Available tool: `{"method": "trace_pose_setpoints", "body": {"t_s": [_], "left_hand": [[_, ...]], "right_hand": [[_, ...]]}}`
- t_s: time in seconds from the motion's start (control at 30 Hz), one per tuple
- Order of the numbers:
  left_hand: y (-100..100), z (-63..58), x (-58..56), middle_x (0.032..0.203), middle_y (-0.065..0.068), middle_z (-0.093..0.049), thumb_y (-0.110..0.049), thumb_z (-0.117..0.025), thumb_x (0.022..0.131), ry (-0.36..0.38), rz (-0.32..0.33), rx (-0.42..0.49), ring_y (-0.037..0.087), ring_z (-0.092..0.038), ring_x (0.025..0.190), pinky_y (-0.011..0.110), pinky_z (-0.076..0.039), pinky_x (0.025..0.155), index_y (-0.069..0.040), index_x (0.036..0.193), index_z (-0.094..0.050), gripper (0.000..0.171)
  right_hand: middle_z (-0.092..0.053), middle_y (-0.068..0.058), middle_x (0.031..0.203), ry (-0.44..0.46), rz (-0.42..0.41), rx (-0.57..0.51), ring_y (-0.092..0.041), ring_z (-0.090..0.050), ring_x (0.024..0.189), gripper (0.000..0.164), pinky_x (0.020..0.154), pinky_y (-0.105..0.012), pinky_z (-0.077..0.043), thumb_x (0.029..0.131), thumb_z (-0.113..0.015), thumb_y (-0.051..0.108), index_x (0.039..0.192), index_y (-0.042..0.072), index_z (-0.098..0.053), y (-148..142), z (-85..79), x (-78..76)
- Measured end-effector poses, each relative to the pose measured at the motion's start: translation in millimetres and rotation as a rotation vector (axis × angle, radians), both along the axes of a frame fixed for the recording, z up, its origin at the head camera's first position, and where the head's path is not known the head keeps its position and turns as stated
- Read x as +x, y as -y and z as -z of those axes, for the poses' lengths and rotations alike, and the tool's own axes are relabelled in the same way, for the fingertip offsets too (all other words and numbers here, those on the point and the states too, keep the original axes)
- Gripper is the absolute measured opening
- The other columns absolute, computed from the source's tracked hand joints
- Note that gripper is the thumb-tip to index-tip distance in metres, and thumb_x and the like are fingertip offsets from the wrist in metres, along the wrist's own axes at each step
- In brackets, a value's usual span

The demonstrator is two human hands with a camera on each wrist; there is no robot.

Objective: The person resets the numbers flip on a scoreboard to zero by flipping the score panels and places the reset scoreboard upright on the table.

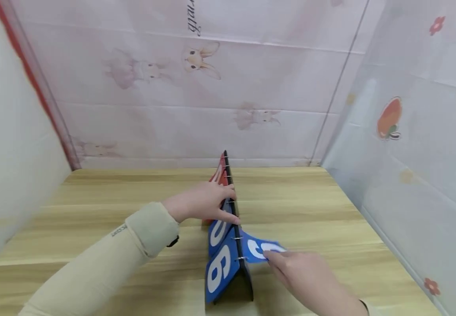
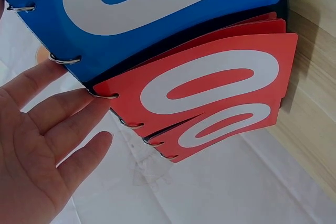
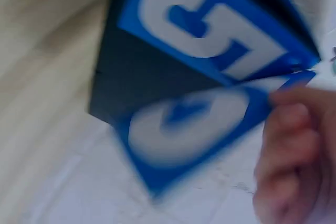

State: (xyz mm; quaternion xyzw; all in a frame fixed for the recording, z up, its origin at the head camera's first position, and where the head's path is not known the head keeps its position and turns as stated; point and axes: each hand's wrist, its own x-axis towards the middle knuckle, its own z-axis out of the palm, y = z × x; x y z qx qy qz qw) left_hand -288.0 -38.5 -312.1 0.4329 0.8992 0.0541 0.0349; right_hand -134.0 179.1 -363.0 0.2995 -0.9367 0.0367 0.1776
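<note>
A tabletop flip scoreboard with a black tent-shaped stand (image 1: 248, 283) and ringed number cards stands lengthwise before me. My left hand (image 1: 208, 199) rests over its top ridge, thumb and fingertips touching the edge by the metal rings; the left wrist view shows those fingers fairly straight. On the right side, my right hand (image 1: 306, 274) pinches a blue number card (image 1: 257, 249) near its edge, holding it lifted away from the stand. A blue card with a 5 (image 3: 199, 22) lies against the board behind it. The pinched card is blurred in the right wrist view.
The left side carries a blue card with a 6 or 9 (image 1: 220, 268), a blue zero card (image 2: 173, 3) and red zero cards (image 2: 210, 80). Beneath is a wood-grain table (image 1: 133, 193). Printed sheets (image 1: 251, 79) hang at the back and both sides.
</note>
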Motion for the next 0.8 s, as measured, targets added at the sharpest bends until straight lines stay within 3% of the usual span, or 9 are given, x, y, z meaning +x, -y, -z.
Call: {"method": "trace_pose_setpoints", "body": {"t_s": [0.07,0.17,0.27,0.33,0.47,0.53,0.6,0.67,0.8], "left_hand": [[5.6,-1.4,1.5,0.14,0.008,-0.045,-0.071,-0.053,0.073,-0.001,-0.025,-0.016,0.016,-0.061,0.092,0.037,-0.052,0.086,-0.022,0.122,-0.057,0.069],[8.1,-2.2,2.7,0.139,0.009,-0.047,-0.071,-0.052,0.075,-0.011,-0.008,-0.018,0.017,-0.062,0.094,0.039,-0.052,0.087,-0.021,0.123,-0.057,0.069],[7.3,-3.4,2.7,0.133,0.011,-0.053,-0.066,-0.055,0.078,-0.036,0.024,0.001,0.017,-0.062,0.091,0.037,-0.053,0.084,-0.018,0.12,-0.057,0.064],[7.6,-4.8,2.3,0.129,0.011,-0.056,-0.059,-0.06,0.08,-0.026,0.024,0.027,0.017,-0.062,0.089,0.037,-0.053,0.082,-0.017,0.118,-0.058,0.057],[8.0,-6.0,0.0,0.111,0.006,-0.065,-0.059,-0.06,0.079,-0.017,0.024,0.042,0.014,-0.059,0.072,0.034,-0.053,0.072,-0.017,0.118,-0.058,0.058],[7.1,-5.3,-0.6,0.108,0.003,-0.065,-0.067,-0.055,0.076,-0.024,0.019,0.021,0.012,-0.059,0.069,0.032,-0.054,0.072,-0.02,0.119,-0.057,0.064],[6.4,-3.1,-0.7,0.104,0.001,-0.066,-0.069,-0.053,0.076,-0.037,0.022,0.012,0.01,-0.058,0.071,0.032,-0.054,0.074,-0.021,0.119,-0.057,0.065],[5.7,-1.6,0.2,0.11,-0.001,-0.063,-0.07,-0.052,0.076,-0.048,0.024,0.0,0.009,-0.057,0.071,0.031,-0.054,0.073,-0.021,0.12,-0.057,0.066],[6.5,-1.6,3.1,0.094,-0.005,-0.062,-0.068,-0.054,0.077,-0.059,0.031,-0.008,0.01,-0.053,0.063,0.029,-0.05,0.063,-0.02,0.118,-0.057,0.063]], "right_hand": [[-0.066,0.006,0.063,-0.09,0.055,0.01,-0.001,-0.049,0.045,0.026,0.039,-0.016,-0.043,0.079,-0.072,0.02,0.105,0.015,-0.069,6.8,-5.6,5.2],[-0.068,0.005,0.065,-0.2,0.047,-0.109,-0.002,-0.051,0.045,0.029,0.039,-0.015,-0.044,0.084,-0.068,0.027,0.11,0.014,-0.067,13.0,-12.3,10.3],[-0.069,0.002,0.072,-0.313,-0.098,-0.271,-0.005,-0.058,0.052,0.036,0.043,-0.019,-0.051,0.092,-0.055,0.035,0.115,0.009,-0.064,21.6,-14.9,8.1],[-0.071,-0.001,0.08,-0.374,-0.231,-0.32,-0.008,-0.063,0.06,0.04,0.049,-0.023,-0.055,0.095,-0.05,0.037,0.117,0.006,-0.062,31.3,-13.5,2.3],[-0.068,-0.004,0.107,-0.342,-0.41,-0.189,-0.011,-0.064,0.089,0.047,0.07,-0.03,-0.058,0.086,-0.066,0.019,0.129,0.005,-0.051,51.9,-7.9,-8.5],[-0.065,-0.002,0.116,-0.266,-0.427,-0.089,-0.011,-0.061,0.1,0.063,0.081,-0.034,-0.055,0.079,-0.073,0.014,0.135,0.008,-0.044,57.7,-4.2,-10.6],[-0.066,0.0,0.111,-0.251,-0.444,-0.01,-0.011,-0.059,0.102,0.069,0.086,-0.039,-0.053,0.076,-0.075,0.011,0.136,0.009,-0.042,59.6,0.0,-12.5],[-0.067,0.003,0.104,-0.275,-0.462,0.022,-0.011,-0.059,0.097,0.06,0.086,-0.039,-0.053,0.075,-0.075,0.009,0.13,0.011,-0.05,58.7,4.2,-14.5],[-0.067,0.004,0.098,-0.295,-0.503,0.035,-0.012,-0.058,0.096,0.035,0.087,-0.039,-0.052,0.078,-0.07,0.006,0.112,0.013,-0.062,56.9,9.7,-17.2]]}}
